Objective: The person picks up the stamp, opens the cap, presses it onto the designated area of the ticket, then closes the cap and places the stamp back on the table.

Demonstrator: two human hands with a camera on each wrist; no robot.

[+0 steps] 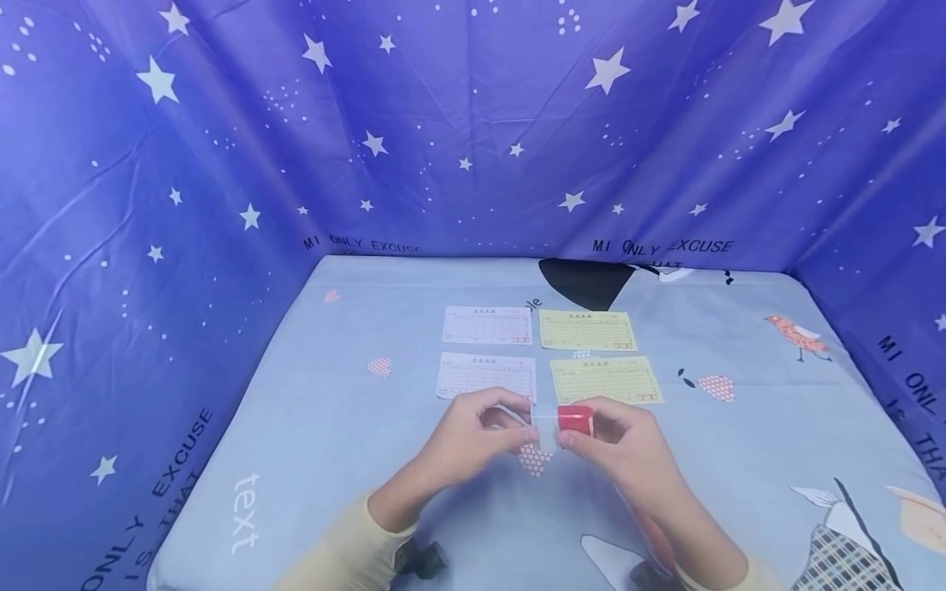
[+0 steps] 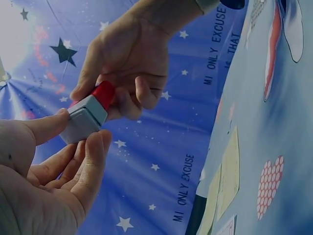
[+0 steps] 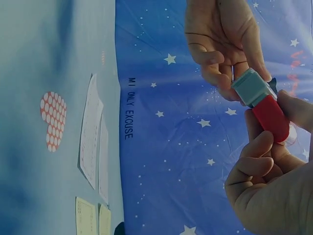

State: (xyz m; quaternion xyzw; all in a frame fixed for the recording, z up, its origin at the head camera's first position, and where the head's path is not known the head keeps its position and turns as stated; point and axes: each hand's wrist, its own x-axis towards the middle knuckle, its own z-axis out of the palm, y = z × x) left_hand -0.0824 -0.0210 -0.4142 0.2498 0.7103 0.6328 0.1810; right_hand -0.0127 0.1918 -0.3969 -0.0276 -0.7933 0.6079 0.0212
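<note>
A small stamp with a red handle and a clear, squarish cap is held up between both hands, lying sideways above the cloth. My left hand pinches the cap between thumb and fingers. From the other side, my right hand grips the red handle. In the left wrist view the cap sits against the red part. The right wrist view shows the same red handle between the right thumb and fingers.
Two white printed slips lie left of two yellow slips, in two rows beyond the hands. Light blue patterned cloth covers the table. Purple star-printed curtains enclose the back and both sides.
</note>
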